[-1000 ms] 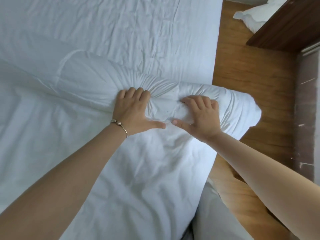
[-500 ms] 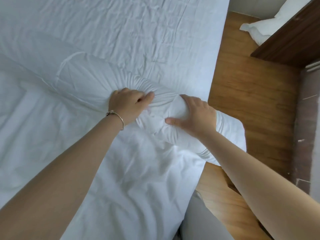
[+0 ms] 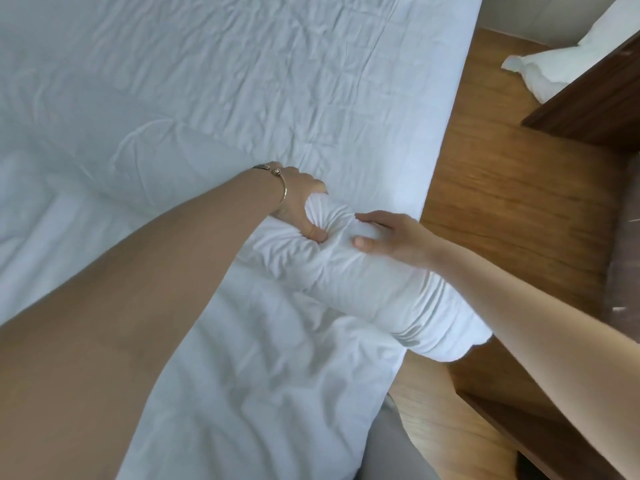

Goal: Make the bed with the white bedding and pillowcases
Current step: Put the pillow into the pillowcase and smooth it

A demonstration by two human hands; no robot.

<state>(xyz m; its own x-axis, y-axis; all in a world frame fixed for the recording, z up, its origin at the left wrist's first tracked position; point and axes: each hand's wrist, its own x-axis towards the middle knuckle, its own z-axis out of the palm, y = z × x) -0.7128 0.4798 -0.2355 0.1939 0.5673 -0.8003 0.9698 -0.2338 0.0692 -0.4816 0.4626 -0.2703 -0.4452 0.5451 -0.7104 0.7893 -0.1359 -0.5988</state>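
Observation:
A white duvet (image 3: 242, 341) lies bunched over the bed's white sheet (image 3: 242, 64). Its thick rolled end (image 3: 374, 289) sticks out past the bed's right edge. My left hand (image 3: 298, 206), with a gold bangle at the wrist, grips a gathered knot of the roll, its fingers curled deep into the cloth. My right hand (image 3: 394, 237) grips the roll just to the right, its thumb pressed into the fabric and its fingers wrapped over the far side.
A wooden floor (image 3: 502, 202) runs along the bed's right side. A dark wooden piece of furniture (image 3: 595, 98) stands at the upper right, with a white pillow (image 3: 561, 60) behind it. Another wooden edge (image 3: 540, 438) lies at the lower right.
Both hands went from pressing flat on the duvet's folded edge to clutching it. The edge is now bunched into a roll and pulled toward the bed's right side.

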